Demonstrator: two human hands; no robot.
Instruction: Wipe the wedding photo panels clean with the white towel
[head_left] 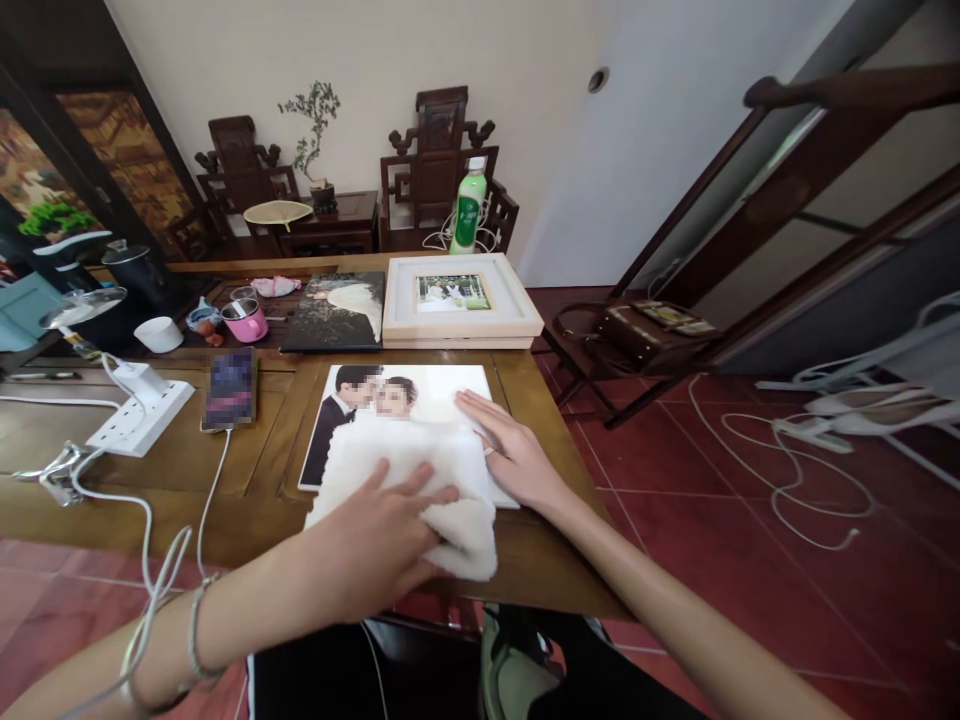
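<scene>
A fluffy white cloth (397,450) covers the lower part of a photo panel (450,385) lying flat near the table's front edge. The panel shows a couple in wedding clothes. My left hand (375,545) presses on the cloth with its fingers spread over the top. A fold of the cloth bulges between the index finger and thumb, gripped there. Flat on the panel's right side rests my right hand (517,455), fingers stretched out and holding nothing. The cloth and both hands hide much of the panel's lower half.
Behind the panel are a white-framed photo (517,300), a dark photo panel (330,325) and a green bottle (469,205). To the left lie a phone (230,388), a power strip (142,415), a pink cup (245,320) and loose cables. A chair (592,350) stands right of the table (262,480).
</scene>
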